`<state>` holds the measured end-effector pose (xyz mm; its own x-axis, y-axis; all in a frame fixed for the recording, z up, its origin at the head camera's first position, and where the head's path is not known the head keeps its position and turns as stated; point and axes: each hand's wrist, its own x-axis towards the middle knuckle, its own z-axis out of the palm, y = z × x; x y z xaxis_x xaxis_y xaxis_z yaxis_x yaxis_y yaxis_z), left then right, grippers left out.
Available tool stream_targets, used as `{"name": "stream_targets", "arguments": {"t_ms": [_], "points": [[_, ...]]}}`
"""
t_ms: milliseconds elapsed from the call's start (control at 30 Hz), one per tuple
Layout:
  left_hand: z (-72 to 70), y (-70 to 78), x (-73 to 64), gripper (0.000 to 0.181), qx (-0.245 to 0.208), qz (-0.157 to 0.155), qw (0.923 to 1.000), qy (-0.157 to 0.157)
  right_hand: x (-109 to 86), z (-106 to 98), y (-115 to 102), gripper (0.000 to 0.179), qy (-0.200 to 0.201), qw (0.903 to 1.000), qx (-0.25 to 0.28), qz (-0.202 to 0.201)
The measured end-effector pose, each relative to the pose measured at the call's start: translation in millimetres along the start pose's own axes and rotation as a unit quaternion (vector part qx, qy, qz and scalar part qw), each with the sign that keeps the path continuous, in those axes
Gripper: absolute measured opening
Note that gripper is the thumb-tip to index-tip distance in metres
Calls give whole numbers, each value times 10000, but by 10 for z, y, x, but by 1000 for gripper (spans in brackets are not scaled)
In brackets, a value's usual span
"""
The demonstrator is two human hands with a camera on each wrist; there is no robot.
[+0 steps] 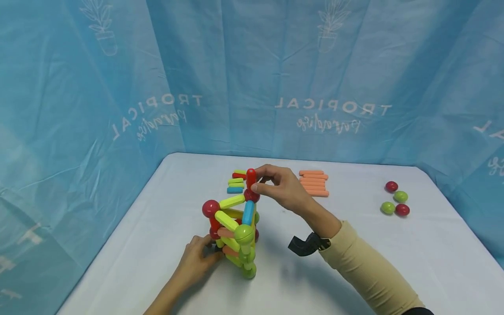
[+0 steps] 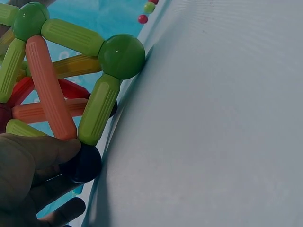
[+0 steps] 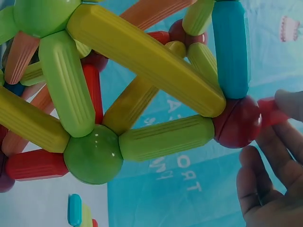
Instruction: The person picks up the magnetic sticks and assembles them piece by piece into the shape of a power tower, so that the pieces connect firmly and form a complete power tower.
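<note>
At the left, on the white table [image 1: 173,192], the person's left hand [image 1: 197,261] reaches in low, its thumb and fingers bent about a dark blue ball [image 2: 84,164] at the base of a ball-and-rod structure [image 1: 230,243]. The structure stands left of the table's middle, with a red corner ball [image 1: 211,208] on its upper left and a large green ball [image 1: 244,235] on its near side. Behind it lie a few short loose rods: yellow-green ones [image 1: 236,180], a red one and a blue one [image 1: 235,190]. At the structure's top, an upright red rod [image 1: 250,178] meets a red top ball [image 1: 252,195], which also joins a yellow-green rod and a blue strut [image 1: 248,213]. The right hand [image 1: 286,187] pinches that upright rod between thumb and finger, its other fingers loosely bent; a black strap [image 1: 307,245] juts from the wrist by a tan sleeve [image 1: 366,264]. Past this hand, orange rods [image 1: 313,184] lie side by side in a stack-like row. Farthest right, two red balls [image 1: 391,187] and two green balls [image 1: 400,197] sit grouped near one another
</note>
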<state>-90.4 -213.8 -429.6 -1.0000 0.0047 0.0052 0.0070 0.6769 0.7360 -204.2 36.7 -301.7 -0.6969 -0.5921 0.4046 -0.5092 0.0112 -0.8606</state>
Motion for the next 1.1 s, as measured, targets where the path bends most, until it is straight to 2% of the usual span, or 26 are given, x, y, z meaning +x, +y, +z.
{"name": "stream_targets", "arguments": {"t_ms": [100,233,300,367,433,500,600,667,767,833,967,1033,1100], "points": [[-7,-13,-10,41,-38,-37,10000,-43,16,-15,41,25,-44,9998,150,-92],[-30,-31,-37,41,-35,-11,10000,-65,133,-9,264,31,288,9989,367,-46],[-44,-43,-54,41,-7,0,10000,-39,252,57,478,28,510,9983,99,270],[-59,-57,-76,42,13,-9,10000,1,391,167,726,25,537,9949,-503,683],[-68,-69,-95,43,14,-40,10000,21,516,286,967,24,415,9844,-1315,1089],[-72,-79,-101,44,-10,-74,10000,30,611,392,1159,26,260,9676,-2121,1344],[-72,-83,-102,45,-64,-115,9999,32,686,509,1367,34,134,9459,-2816,1604],[-69,-83,-93,45,-106,-134,9999,9,697,565,1451,38,93,9378,-2979,1779],[-70,-82,-85,44,-195,-151,9997,-39,684,625,1485,38,41,9329,-3003,1990],[-76,-84,-79,44,-234,-143,9996,-74,677,650,1468,36,-30,9297,-3153,1906],[-96,-89,-60,43,-288,-74,9995,-100,692,674,1434,27,-209,9124,-3778,1564],[-110,-95,-51,42,-267,-37,9996,-92,701,671,1450,25,-277,9027,-4002,1556],[-127,-105,-40,42,-233,2,9997,-76,700,654,1465,24,-309,8971,-4052,1733]]}}
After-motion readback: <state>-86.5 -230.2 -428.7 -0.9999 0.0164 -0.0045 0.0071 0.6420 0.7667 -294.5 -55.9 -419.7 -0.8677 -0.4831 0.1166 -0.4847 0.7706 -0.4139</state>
